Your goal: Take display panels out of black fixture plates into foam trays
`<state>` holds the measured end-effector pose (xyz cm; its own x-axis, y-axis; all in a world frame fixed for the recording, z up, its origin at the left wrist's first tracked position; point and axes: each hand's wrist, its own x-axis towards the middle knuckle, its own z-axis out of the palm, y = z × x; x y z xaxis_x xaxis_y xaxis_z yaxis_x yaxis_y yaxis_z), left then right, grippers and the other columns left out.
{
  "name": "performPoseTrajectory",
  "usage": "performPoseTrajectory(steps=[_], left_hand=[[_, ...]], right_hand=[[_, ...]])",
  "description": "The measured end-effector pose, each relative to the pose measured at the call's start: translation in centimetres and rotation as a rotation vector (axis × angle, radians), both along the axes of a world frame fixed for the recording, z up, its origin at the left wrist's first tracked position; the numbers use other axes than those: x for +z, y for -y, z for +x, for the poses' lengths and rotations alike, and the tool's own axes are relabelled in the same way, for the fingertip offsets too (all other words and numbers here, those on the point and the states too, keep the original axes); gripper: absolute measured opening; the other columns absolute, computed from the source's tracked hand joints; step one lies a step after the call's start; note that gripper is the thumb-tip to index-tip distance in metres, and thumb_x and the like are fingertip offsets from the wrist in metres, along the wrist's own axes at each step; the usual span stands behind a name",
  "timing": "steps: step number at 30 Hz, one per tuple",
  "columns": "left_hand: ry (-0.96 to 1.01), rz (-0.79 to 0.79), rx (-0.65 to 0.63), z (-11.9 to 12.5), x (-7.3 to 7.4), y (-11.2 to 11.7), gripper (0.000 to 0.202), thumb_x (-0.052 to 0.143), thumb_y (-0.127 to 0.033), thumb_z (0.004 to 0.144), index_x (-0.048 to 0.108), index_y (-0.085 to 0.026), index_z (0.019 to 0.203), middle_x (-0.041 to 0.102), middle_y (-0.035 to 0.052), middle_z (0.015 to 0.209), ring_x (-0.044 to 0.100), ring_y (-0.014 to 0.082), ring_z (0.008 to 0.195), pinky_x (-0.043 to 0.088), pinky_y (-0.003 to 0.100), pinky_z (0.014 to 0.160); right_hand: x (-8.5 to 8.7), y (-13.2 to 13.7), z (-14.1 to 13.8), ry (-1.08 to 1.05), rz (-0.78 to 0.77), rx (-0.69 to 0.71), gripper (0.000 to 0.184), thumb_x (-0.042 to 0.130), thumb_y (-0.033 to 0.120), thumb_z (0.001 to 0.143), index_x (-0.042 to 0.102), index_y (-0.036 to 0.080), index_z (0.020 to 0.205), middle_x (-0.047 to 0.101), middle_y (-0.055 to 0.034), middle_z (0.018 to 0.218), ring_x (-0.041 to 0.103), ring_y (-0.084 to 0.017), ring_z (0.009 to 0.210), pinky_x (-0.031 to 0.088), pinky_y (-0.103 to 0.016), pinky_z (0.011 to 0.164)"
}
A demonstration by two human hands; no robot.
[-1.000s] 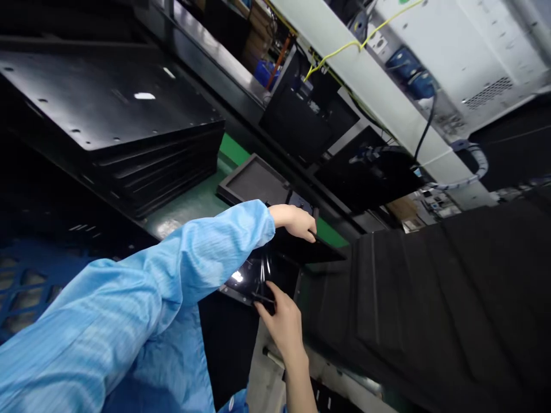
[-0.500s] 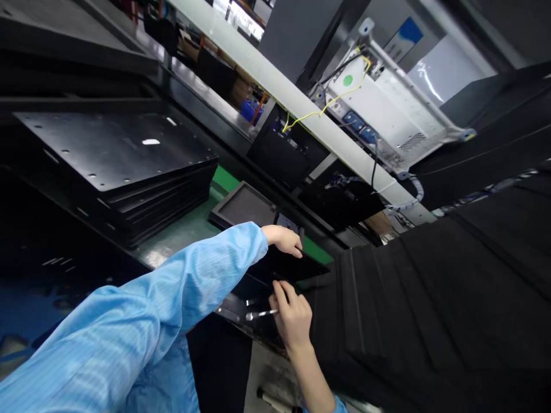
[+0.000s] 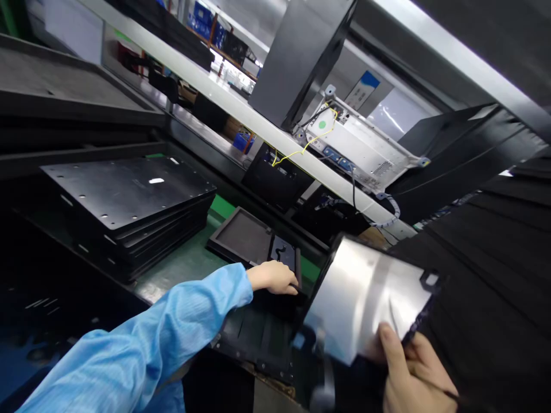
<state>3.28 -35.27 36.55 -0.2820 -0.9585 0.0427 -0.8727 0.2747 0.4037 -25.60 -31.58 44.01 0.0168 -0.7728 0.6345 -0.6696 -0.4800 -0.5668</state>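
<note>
My right hand (image 3: pixel 415 370) is closed on a shiny silver panel (image 3: pixel 365 295) with dark edges, thumb on its bright face and fingers behind. The panel is tilted up off the bench and blurred. A thin dark rod crosses the same hand's fingers; its kind cannot be made out. My left hand (image 3: pixel 278 277), in a blue sleeve (image 3: pixel 172 327), reaches across the bench with its fingers bent down and together. They are at a dark edge beside a shallow dark tray (image 3: pixel 241 232); what they grip is too dark to tell.
On the left stands a stack of black metal plates (image 3: pixel 133 186). A pale rail (image 3: pixel 241 123) runs behind the bench, with a white metal unit (image 3: pixel 357 143) and a yellow cable (image 3: pixel 318 139) above it. Dark foam-like slabs (image 3: pixel 486 275) line the right side.
My right hand has moved right and closer, and now holds up the silver panel. My left hand sits lower in the picture. The camera view has shifted, showing more of the shelves above.
</note>
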Motion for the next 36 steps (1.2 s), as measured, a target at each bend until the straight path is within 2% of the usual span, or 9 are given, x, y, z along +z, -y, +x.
performPoseTrajectory(steps=[3,5,9,12,16,22,28,33,36], left_hand=[[0.030,-0.100,0.020,-2.0,-1.8,-2.7,0.036,0.060,-0.046,0.107,0.080,-0.028,0.131,0.082,0.0119,0.122,0.079,0.0324,0.110,0.062,0.041,0.090],[0.044,-0.188,0.018,-3.7,-4.0,-4.6,0.031,0.062,-0.043,0.108,0.080,-0.025,0.125,0.083,0.0093,0.115,0.080,0.0306,0.106,0.061,0.040,0.088],[0.127,-0.357,0.042,-6.9,-9.8,-7.4,0.026,0.067,-0.038,0.107,0.075,-0.019,0.123,0.081,0.0067,0.114,0.078,0.0272,0.107,0.059,0.041,0.089],[0.172,-0.520,0.085,-8.2,-13.3,-8.1,0.031,0.065,-0.037,0.108,0.071,-0.017,0.131,0.079,0.0102,0.125,0.074,0.0264,0.117,0.055,0.040,0.091],[0.185,-0.575,0.120,-8.5,-14.7,-8.2,0.036,0.063,-0.042,0.110,0.068,-0.019,0.137,0.077,0.0082,0.134,0.072,0.0262,0.122,0.054,0.041,0.091],[0.192,-0.618,0.106,-8.2,-14.1,-7.4,0.035,0.065,-0.050,0.108,0.071,-0.019,0.122,0.079,0.0051,0.121,0.073,0.0262,0.116,0.055,0.041,0.085],[0.219,-0.668,0.099,-8.3,-15.5,-6.4,0.035,0.061,-0.052,0.109,0.075,-0.021,0.117,0.081,0.0062,0.120,0.075,0.0295,0.117,0.057,0.042,0.076],[0.239,-0.698,0.097,-8.5,-16.9,-5.7,0.031,0.060,-0.050,0.110,0.076,-0.024,0.105,0.083,0.0039,0.104,0.078,0.0264,0.098,0.052,0.041,0.069],[0.243,-0.779,0.130,-8.5,-17.1,-5.9,0.028,0.062,-0.048,0.109,0.075,-0.023,0.113,0.083,0.0022,0.110,0.077,0.0269,0.107,0.051,0.040,0.075]], right_hand=[[0.6,3.5,4.4,0.180,-0.040,0.098,0.049,0.077,0.070,0.087,0.057,0.026,0.078,0.058,0.0019,0.063,0.055,-0.017,0.060,0.045,-0.032,0.060],[0.2,7.4,7.8,0.190,-0.054,0.204,0.050,0.077,0.068,0.086,0.054,0.024,0.080,0.062,0.0020,0.068,0.055,-0.015,0.064,0.048,-0.030,0.067],[-2.2,14.8,14.7,0.152,0.201,0.463,0.045,0.068,0.061,0.087,0.063,0.019,0.103,0.078,-0.0097,0.095,0.070,-0.022,0.085,0.057,-0.035,0.082],[-4.7,18.0,19.8,-0.041,0.406,0.413,0.032,0.062,0.047,0.088,0.065,0.017,0.102,0.079,-0.0111,0.094,0.072,-0.024,0.089,0.058,-0.033,0.081],[-7.5,20.1,25.1,-0.235,0.517,0.277,0.022,0.061,0.031,0.090,0.072,0.014,0.098,0.081,-0.0135,0.100,0.075,-0.025,0.095,0.056,-0.031,0.081],[-6.7,20.9,30.1,-0.503,0.526,0.129,0.038,0.062,0.028,0.094,0.071,0.015,0.129,0.075,-0.0238,0.133,0.074,-0.034,0.122,0.056,-0.042,0.098],[-5.1,19.5,33.9,-0.654,0.472,0.193,0.054,0.064,0.025,0.095,0.058,0.008,0.146,0.069,-0.0320,0.141,0.068,-0.038,0.133,0.051,-0.049,0.108],[-5.7,16.1,35.7,-0.690,0.449,0.346,0.065,0.055,0.050,0.104,0.051,0.013,0.156,0.072,-0.0259,0.141,0.069,-0.040,0.132,0.052,-0.049,0.106],[-5.8,12.6,34.7,-0.690,0.388,0.459,0.061,0.053,0.055,0.105,0.053,0.023,0.157,0.076,-0.0178,0.139,0.071,-0.036,0.129,0.052,-0.046,0.104]])
